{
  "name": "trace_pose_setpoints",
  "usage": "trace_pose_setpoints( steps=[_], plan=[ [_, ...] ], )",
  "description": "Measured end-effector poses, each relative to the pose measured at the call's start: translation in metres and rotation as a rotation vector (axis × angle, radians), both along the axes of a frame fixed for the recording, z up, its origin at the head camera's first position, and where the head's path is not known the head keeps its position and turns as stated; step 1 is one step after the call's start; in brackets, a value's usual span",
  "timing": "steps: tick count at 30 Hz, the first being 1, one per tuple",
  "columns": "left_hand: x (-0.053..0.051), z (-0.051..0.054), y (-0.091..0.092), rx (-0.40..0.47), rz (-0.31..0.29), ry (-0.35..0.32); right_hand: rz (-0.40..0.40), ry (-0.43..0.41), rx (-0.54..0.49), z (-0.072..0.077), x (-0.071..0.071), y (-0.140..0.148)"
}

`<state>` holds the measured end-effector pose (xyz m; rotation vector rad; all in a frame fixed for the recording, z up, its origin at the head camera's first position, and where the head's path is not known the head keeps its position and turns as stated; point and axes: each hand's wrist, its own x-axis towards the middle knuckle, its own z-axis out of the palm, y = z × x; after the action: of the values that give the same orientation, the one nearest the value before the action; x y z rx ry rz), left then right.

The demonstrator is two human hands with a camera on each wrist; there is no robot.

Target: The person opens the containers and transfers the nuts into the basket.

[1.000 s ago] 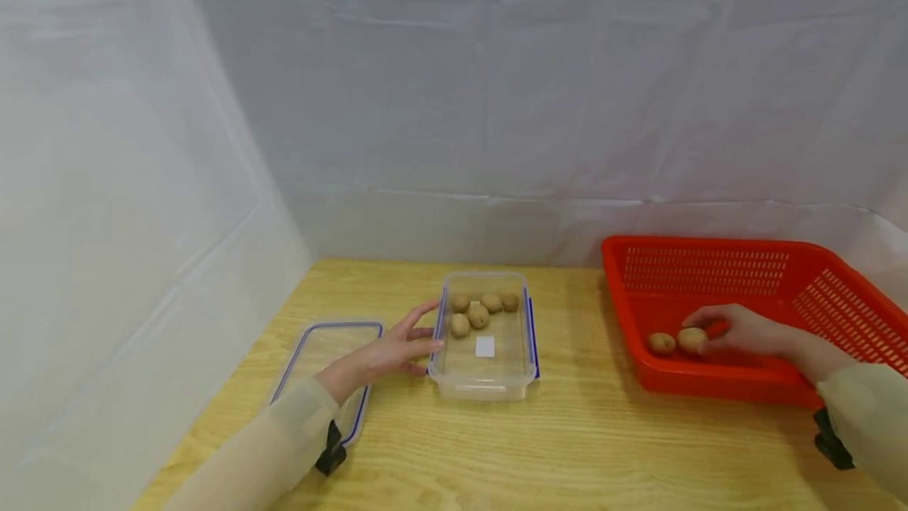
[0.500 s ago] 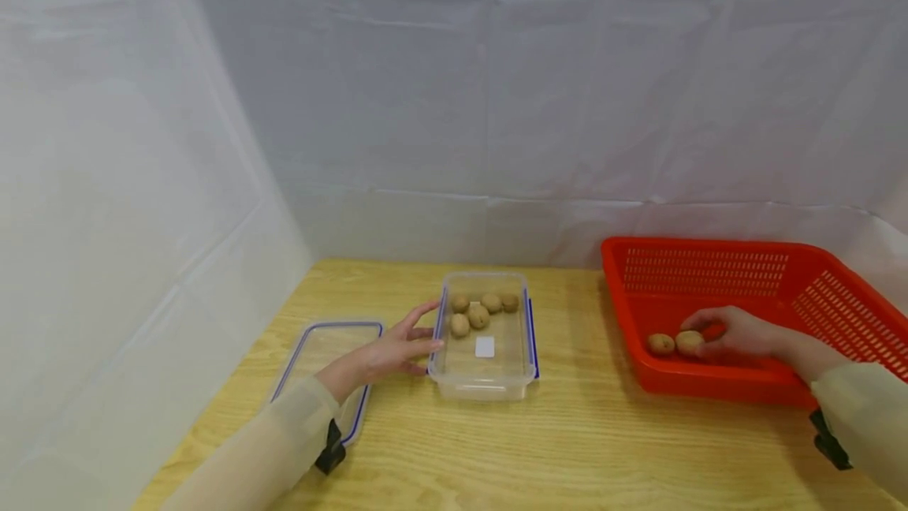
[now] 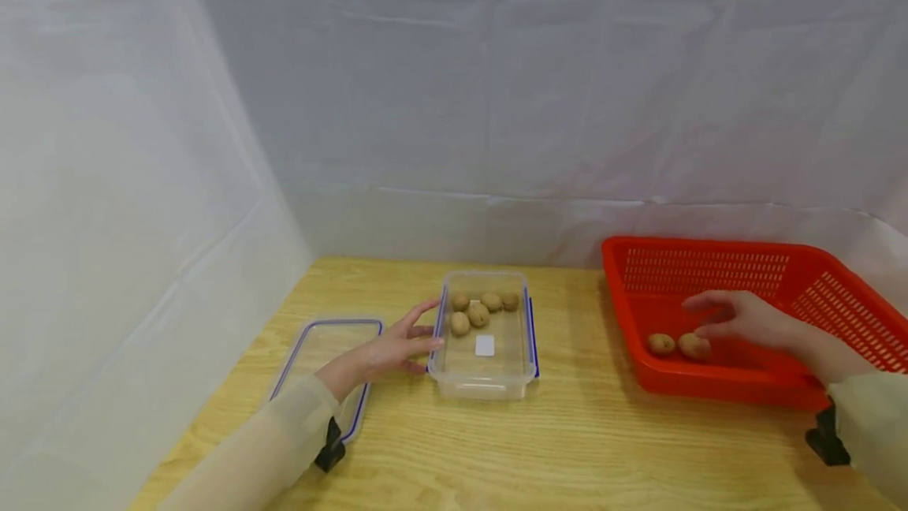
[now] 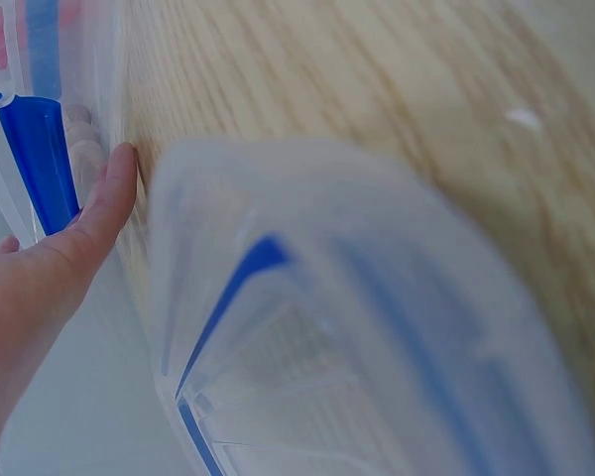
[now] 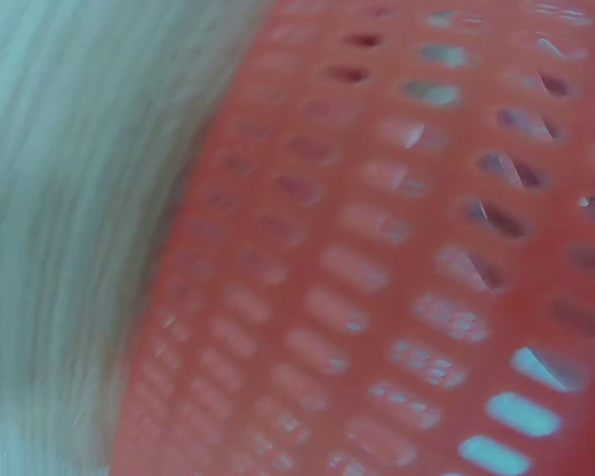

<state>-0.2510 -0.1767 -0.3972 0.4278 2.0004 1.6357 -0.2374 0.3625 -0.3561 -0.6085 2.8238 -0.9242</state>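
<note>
In the head view a clear plastic box (image 3: 484,386) with blue-edged sides stands mid-table. Several brown, roundish pieces like small potatoes (image 3: 478,315) lie toward its far end. My left hand (image 3: 388,352) rests against the box's left side with its fingers spread; the left wrist view shows a finger beside a blue clip (image 4: 40,159). My right hand (image 3: 748,323) hovers inside the red basket (image 3: 716,385), fingers apart and holding nothing. Just under its fingertips lies a potato (image 3: 691,347), with another potato (image 3: 661,344) to its left. The right wrist view shows only slotted basket wall (image 5: 347,268) and table.
A clear lid with a blue seal (image 3: 344,325) lies flat left of the box, partly under my left forearm. A white label (image 3: 485,346) shows on the box's floor. White sheeting (image 3: 454,101) stands behind the wooden table (image 3: 496,456) and along its left.
My right hand first shifts the right potato slightly left in the basket, then lets go of it and rises a little above it. My left hand keeps its place on the box.
</note>
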Motion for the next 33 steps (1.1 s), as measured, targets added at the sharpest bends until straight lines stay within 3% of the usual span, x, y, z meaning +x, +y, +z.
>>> trace_pose_setpoints(
  steps=[5, 19, 33],
  plan=[
    [0.000, 0.000, -0.001, 0.003, 0.000, -0.003, -0.014, 0.072, -0.055, 0.015, 0.004, -0.009],
    [0.001, 0.000, -0.004, 0.003, 0.007, -0.001, 0.009, 0.100, -0.248, 0.039, 0.016, -0.058],
    [0.000, -0.001, -0.007, 0.004, 0.004, -0.003, 0.089, 0.007, -0.397, 0.041, 0.018, -0.111]
  ],
)
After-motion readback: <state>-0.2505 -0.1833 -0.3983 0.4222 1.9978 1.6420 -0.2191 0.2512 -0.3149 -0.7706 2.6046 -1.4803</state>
